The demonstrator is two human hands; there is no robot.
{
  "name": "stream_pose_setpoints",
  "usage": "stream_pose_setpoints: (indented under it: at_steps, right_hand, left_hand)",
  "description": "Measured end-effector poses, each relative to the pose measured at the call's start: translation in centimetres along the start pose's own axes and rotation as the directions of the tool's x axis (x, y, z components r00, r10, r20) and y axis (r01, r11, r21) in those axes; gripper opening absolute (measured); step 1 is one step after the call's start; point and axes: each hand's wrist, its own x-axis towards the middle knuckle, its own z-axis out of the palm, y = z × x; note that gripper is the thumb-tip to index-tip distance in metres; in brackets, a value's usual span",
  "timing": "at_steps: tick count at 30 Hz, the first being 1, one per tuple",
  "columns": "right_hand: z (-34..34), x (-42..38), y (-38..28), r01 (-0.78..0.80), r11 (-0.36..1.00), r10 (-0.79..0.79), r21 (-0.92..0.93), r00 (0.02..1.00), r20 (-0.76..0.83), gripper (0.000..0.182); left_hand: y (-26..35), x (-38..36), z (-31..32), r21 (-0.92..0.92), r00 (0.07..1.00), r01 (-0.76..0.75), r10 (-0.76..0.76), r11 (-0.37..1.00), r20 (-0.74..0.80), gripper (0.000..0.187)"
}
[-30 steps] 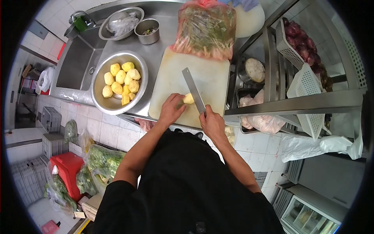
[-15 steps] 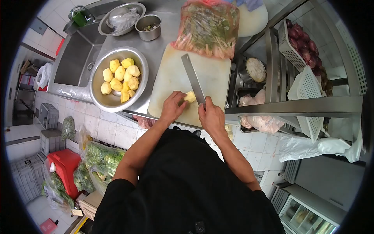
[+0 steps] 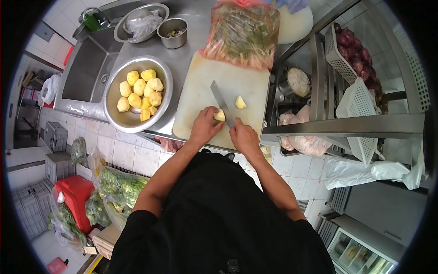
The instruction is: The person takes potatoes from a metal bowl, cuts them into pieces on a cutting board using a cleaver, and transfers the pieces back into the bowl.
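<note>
On the white cutting board [image 3: 194, 86], my left hand [image 3: 204, 127] has its fingers closed on a peeled potato piece [image 3: 220, 115]. The handle of a long-bladed kitchen knife [image 3: 221, 99] is wrapped in my right hand [image 3: 245, 137]. Its blade points away from me, alongside the right of the held piece. A second cut potato piece [image 3: 241, 102] lies apart on the board, right of the blade. To the left, a wide metal bowl [image 3: 112, 112] holds several peeled potatoes [image 3: 140, 86] and a few smaller chunks.
A red-tinted plastic bag of greens [image 3: 242, 34] lies over the board's far edge. Behind the bowl stand a metal pot [image 3: 173, 34] and another basin [image 3: 121, 31]. The sink [image 3: 86, 68] is at left; a metal rack [image 3: 346, 125] borders the right.
The potato under the knife is now in two pieces: one stays in my left hand, the other lies right of the blade. The knife has shifted slightly left and nearer.
</note>
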Motion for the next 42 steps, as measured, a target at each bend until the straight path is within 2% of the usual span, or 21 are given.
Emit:
stream_pose_setpoints:
  at_steps: [4, 6, 8, 10, 12, 13, 15, 16, 20, 22, 26, 28, 32, 33, 35, 36, 38, 40, 42]
  right_hand:
    - [-2.5, -1.3, 0.8, -0.105, 0.990, 0.114, 0.098, 0.989, -0.091, 0.029]
    - [-3.6, -1.9, 1.7, -0.187, 0.967, 0.211, 0.176, 0.968, -0.133, 0.032]
    - [-3.8, -2.6, 2.3, -0.184, 0.964, 0.215, 0.193, 0.965, -0.152, 0.032]
    - [-3.6, -3.0, 2.8, -0.142, 0.986, 0.156, 0.091, 0.973, -0.169, 0.030]
    - [-3.2, -2.8, 2.5, -0.115, 0.991, 0.123, 0.066, 0.982, -0.143, 0.028]
    - [-2.9, -2.6, 2.1, -0.084, 0.996, 0.088, 0.040, 0.990, -0.110, 0.027]
    - [-2.6, -2.0, 1.3, -0.026, 0.999, 0.030, 0.029, 0.992, -0.123, 0.025]
    - [-2.6, -1.6, 0.9, 0.031, 0.999, -0.029, 0.014, 0.990, -0.135, 0.023]
    - [-4.8, -0.5, -1.6, 0.090, 0.996, -0.092, -0.019, 0.986, -0.140, 0.020]
    - [-6.2, -0.3, -3.0, 0.121, 0.993, -0.117, 0.002, 0.970, -0.214, 0.019]
    - [-3.4, 1.0, -1.8, 0.076, 0.997, -0.078, -0.020, 0.990, -0.117, 0.023]
    - [-0.8, 1.6, -0.3, 0.019, 0.993, -0.016, -0.115, 0.999, 0.028, 0.023]
    - [-1.5, 1.3, -0.5, -0.004, 0.995, 0.014, -0.101, 0.995, 0.098, 0.028]
    - [-2.0, 1.0, -0.5, -0.007, 0.995, 0.016, -0.100, 0.995, 0.098, 0.028]
    - [-3.3, 0.0, 0.0, -0.062, 0.997, 0.064, 0.052, 0.997, -0.047, 0.030]
    - [-3.9, -0.4, 0.5, -0.065, 0.996, 0.068, 0.053, 0.996, -0.050, 0.030]
    - [-5.1, -1.1, 1.9, -0.150, 0.964, 0.193, 0.219, 0.962, -0.192, 0.031]
    - [-5.5, -1.5, 3.9, -0.171, 0.953, 0.227, 0.251, 0.950, -0.215, 0.031]
    - [-5.3, -1.8, 5.1, -0.189, 0.940, 0.260, 0.283, 0.935, -0.240, 0.031]
  left_hand:
    - [0.0, 1.5, 0.4, 0.097, 0.994, -0.070, 0.062, 0.993, 0.090, 0.042]
    - [0.4, 2.3, 0.3, 0.218, 0.985, -0.079, 0.042, 0.973, 0.169, 0.044]
    - [0.6, 3.1, 0.2, 0.240, 0.977, -0.072, 0.020, 0.968, 0.213, 0.044]
    - [0.5, 3.2, 0.1, 0.264, 0.967, -0.063, -0.006, 0.963, 0.254, 0.044]
    - [0.2, 2.8, -0.5, 0.046, 0.993, -0.040, 0.035, 0.998, 0.111, 0.040]
    - [0.1, 2.5, -0.8, 0.047, 0.993, -0.041, 0.035, 0.998, 0.112, 0.040]
    - [0.0, 1.7, -1.4, -0.022, 0.990, 0.125, -0.123, 0.992, 0.066, 0.031]
    - [0.1, 1.3, -1.7, -0.021, 0.990, 0.126, -0.125, 0.992, 0.067, 0.031]
    - [0.4, 0.1, -2.8, -0.032, 0.987, 0.162, -0.163, 0.986, -0.018, 0.021]
    - [0.4, -0.4, -2.9, -0.043, 0.985, 0.165, -0.167, 0.985, -0.040, 0.018]
    - [0.0, -1.0, -3.0, -0.076, 0.982, 0.171, -0.177, 0.982, -0.067, 0.017]
    - [-0.1, -0.9, -2.9, -0.087, 0.981, 0.171, -0.178, 0.981, -0.082, 0.017]
    - [0.0, -1.1, -2.8, -0.081, 0.979, 0.188, -0.193, 0.979, -0.070, 0.016]
    - [0.1, -1.1, -2.7, -0.088, 0.977, 0.198, -0.204, 0.976, -0.067, 0.015]
    - [-0.2, -1.0, -2.5, -0.084, 0.976, 0.204, -0.210, 0.975, -0.057, 0.017]
    - [-0.2, -0.8, -2.5, -0.078, 0.975, 0.210, -0.214, 0.975, -0.052, 0.019]
    - [0.1, 0.3, -1.8, -0.071, 0.987, 0.147, -0.151, 0.987, -0.051, 0.021]
    - [1.4, 2.2, -0.5, -0.066, 0.996, 0.079, -0.082, 0.995, -0.044, 0.023]
    - [3.3, 5.1, 1.2, 0.087, 0.986, -0.152, 0.157, 0.985, -0.061, 0.030]
